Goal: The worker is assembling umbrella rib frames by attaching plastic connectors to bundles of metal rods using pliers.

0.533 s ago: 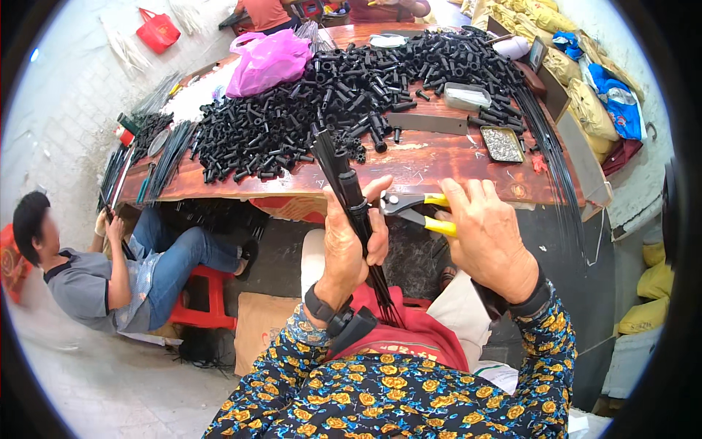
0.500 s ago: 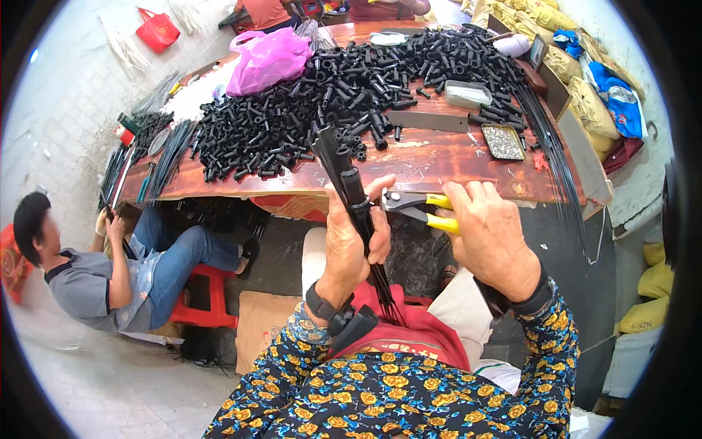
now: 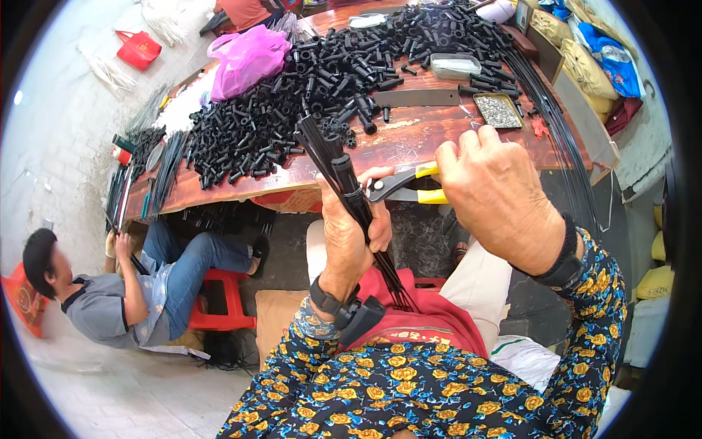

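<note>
My left hand [image 3: 342,238] is closed around a bundle of thin black umbrella ribs [image 3: 319,143], which stands tilted with its lower ends against the red cloth [image 3: 453,318] on my lap. A black plastic sleeve [image 3: 344,173] sits among the ribs just above my fingers. In my right hand [image 3: 504,197] are end-cutting pliers [image 3: 402,186] with yellow handles, its fingers wrapped round the grips. The metal jaws are beside the bundle, close to my left fingertips. Whether they bite on anything is too small to tell.
Across the wooden table [image 3: 248,192] lies a heap of black plastic tube parts [image 3: 248,132]. A pink plastic bag [image 3: 252,60], a clear box [image 3: 455,66] and a tray of small metal bits [image 3: 499,111] are there too. A co-worker [image 3: 110,300] sits at left on a red stool [image 3: 223,311].
My right hand has lifted and swung outward, turning the pliers so their handles point higher. The left hand keeps its hold on the ribs. The whole view has shifted slightly.
</note>
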`<act>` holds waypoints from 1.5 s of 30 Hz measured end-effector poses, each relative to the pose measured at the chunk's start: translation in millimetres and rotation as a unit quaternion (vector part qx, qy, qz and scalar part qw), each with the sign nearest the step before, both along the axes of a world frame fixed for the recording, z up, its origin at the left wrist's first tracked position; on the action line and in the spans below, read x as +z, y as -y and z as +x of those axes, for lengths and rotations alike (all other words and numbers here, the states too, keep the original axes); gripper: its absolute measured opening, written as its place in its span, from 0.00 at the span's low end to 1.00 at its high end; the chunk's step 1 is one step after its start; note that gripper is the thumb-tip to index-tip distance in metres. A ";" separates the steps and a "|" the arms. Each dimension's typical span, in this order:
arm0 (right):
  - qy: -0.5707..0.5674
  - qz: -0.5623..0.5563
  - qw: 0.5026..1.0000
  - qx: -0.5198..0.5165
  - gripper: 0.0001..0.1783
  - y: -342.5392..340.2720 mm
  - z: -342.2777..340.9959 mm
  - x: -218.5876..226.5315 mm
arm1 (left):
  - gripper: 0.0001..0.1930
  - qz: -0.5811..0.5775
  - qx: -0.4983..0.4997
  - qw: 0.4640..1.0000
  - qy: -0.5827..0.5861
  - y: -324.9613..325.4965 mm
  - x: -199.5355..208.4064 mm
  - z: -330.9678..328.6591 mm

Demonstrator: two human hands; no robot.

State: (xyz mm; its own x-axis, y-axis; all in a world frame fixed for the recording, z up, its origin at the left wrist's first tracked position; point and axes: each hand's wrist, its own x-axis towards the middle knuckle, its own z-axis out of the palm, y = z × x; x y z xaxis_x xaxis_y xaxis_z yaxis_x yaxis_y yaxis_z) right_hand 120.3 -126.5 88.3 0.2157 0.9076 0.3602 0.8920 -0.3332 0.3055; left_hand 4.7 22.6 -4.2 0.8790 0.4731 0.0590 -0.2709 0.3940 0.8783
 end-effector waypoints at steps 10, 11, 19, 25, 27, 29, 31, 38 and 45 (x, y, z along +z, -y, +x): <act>-0.010 0.027 0.999 -0.026 0.07 -10.9 -6.8 -16.7 | 0.45 -0.013 0.045 0.999 -0.021 -1.4 2.2 2.6; -0.011 0.027 0.999 -0.025 0.07 -13.3 -8.6 -16.8 | 0.45 -0.022 0.042 0.999 -0.012 -3.0 0.9 2.1; -0.128 0.077 0.987 -0.061 0.10 -24.7 6.9 -61.0 | 0.44 -0.047 0.024 0.998 0.017 -18.3 -8.0 -0.7; -0.195 0.077 0.964 -0.166 0.23 -10.2 95.0 -95.2 | 0.49 -0.034 0.006 0.996 0.080 -24.7 -9.6 -0.5; -0.214 0.065 0.948 -0.228 0.26 -13.3 105.5 -100.9 | 0.46 -0.013 0.019 0.995 0.093 -21.8 -9.9 -1.7; -0.192 0.071 0.947 -0.246 0.28 -19.5 104.5 -105.2 | 0.39 0.043 0.041 0.994 0.091 -21.4 -11.1 -2.3; -0.146 0.103 0.948 -0.264 0.29 -22.7 100.7 -114.4 | 0.29 0.040 0.052 0.996 0.057 -21.2 -7.2 -2.7; -0.339 0.303 0.860 0.230 0.07 -3.4 -16.6 -37.0 | 0.20 0.058 0.157 0.986 -0.004 -29.0 9.9 -8.8; -0.314 0.148 0.693 0.632 0.10 16.0 -79.2 45.6 | 0.22 0.136 0.110 0.976 0.126 -68.0 72.1 -36.5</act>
